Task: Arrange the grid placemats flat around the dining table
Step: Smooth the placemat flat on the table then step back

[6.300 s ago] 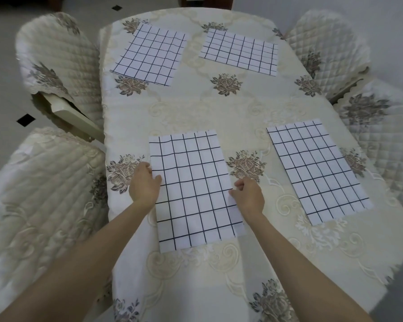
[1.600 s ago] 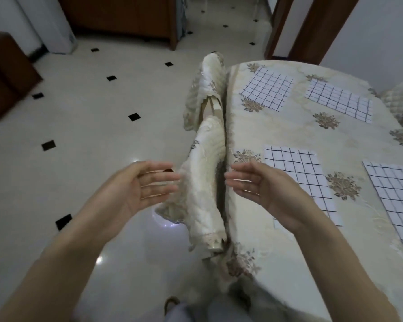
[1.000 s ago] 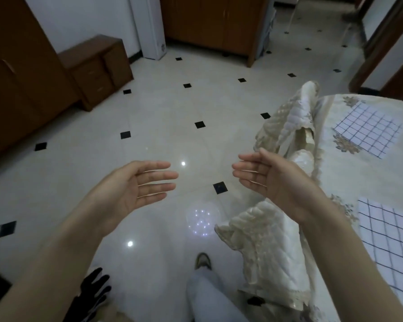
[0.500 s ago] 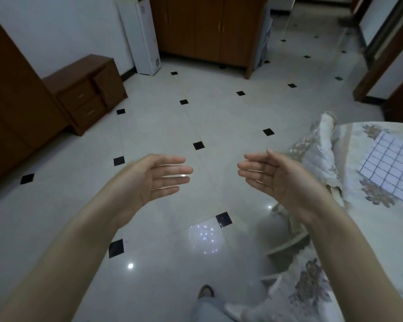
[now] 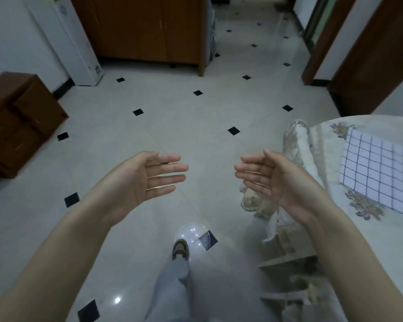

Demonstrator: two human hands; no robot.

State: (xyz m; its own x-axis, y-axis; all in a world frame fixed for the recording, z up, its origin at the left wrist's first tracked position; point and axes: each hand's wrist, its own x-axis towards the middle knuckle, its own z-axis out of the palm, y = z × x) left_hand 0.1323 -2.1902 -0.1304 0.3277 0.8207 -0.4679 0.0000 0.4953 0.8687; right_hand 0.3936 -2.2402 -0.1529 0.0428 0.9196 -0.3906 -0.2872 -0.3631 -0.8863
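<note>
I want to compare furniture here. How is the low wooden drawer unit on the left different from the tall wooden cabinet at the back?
The drawer unit is low, its top visible; the cabinet is tall and its top runs out of frame. The drawer unit shows drawer fronts; the cabinet shows upright doors with slim handles. The drawer unit stands at the left wall, the cabinet farther back. Both are dark brown wood on the tiled floor.

I'm holding both hands out over the floor, palms facing each other, fingers straight, nothing in them. L hand [image 5: 147,180] and R hand [image 5: 272,180] are apart. Just right of my R hand a chair [image 5: 298,154] in quilted cover is standing; further right one grid placemat [image 5: 377,173] is lying flat on the table [image 5: 382,240]. My shoe [image 5: 180,248] is showing below, btwn my hands.
</note>
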